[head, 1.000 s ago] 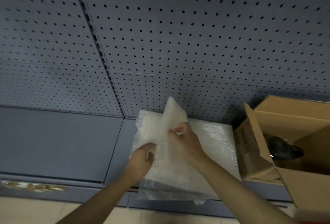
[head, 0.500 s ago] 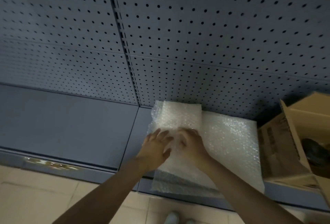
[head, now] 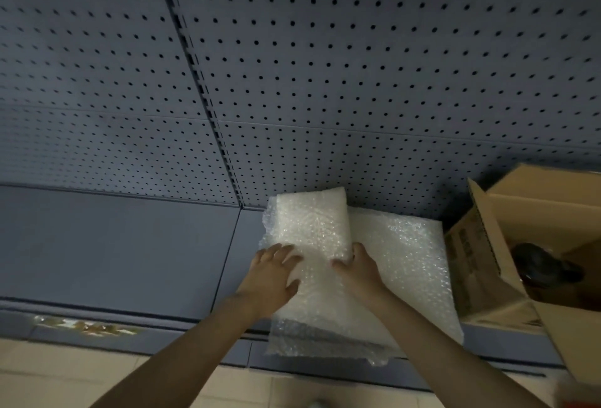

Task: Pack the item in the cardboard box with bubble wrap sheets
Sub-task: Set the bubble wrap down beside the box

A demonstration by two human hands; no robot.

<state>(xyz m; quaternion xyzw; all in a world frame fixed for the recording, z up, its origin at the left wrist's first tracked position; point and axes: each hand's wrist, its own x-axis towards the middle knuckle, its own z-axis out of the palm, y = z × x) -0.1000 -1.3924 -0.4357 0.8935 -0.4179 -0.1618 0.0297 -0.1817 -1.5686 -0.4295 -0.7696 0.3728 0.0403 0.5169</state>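
On the shelf, a folded bubble wrap sheet lies atop a stack of sheets, left of the open cardboard box holding the dark item. The left hand presses flat, fingers spread; the right hand curls round the fold's right edge. The sheet looks light, limp and springy, so it is best pinched at its edges.

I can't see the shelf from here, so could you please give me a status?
Left hand flat on bubble wrap; right hand grips it. Cardboard box open, dark item inside. Nothing blocking.
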